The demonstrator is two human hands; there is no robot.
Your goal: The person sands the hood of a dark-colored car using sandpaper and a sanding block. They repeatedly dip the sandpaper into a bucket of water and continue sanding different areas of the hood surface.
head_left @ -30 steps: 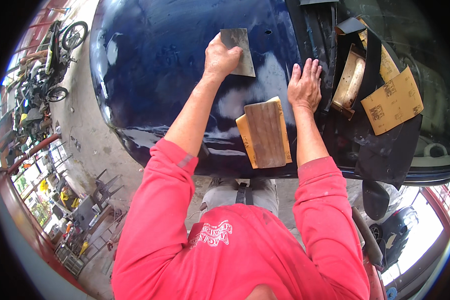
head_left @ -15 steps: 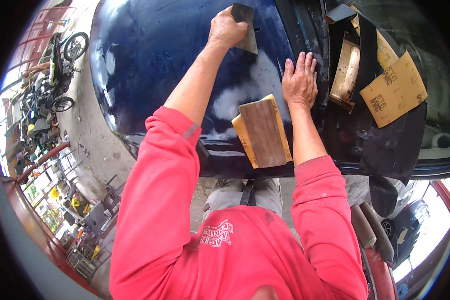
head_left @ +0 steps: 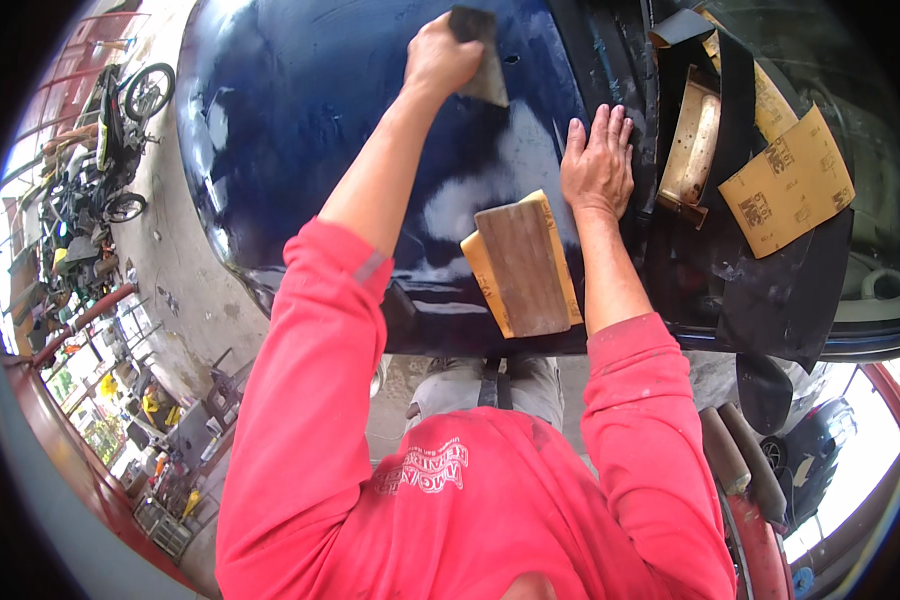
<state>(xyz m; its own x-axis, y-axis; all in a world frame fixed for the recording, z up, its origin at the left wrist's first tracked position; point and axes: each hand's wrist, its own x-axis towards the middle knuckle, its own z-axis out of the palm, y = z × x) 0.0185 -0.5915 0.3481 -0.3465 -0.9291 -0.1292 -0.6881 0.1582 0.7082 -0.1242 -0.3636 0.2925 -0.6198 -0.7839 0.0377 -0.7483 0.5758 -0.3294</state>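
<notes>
My left hand is closed around the edge of a dark grey piece of sandpaper, which lies against the dark blue car hood. Fingers stretched out, my right hand rests flat near the hood's rear edge and holds nothing. Between my forearms, on the hood, a flat brown sanding block sits on top of a yellow-backed sandpaper sheet. Pale, cloudy patches show on the blue paint beside the block.
To the right, a worn cream-coloured metal holder and another yellow-backed sandpaper sheet lie on a black sheet over the windshield. A side mirror juts out below. Motorbikes stand on the concrete floor at left.
My left hand has slid a little to the left across the hood with the sandpaper. My right hand has stayed almost in place.
</notes>
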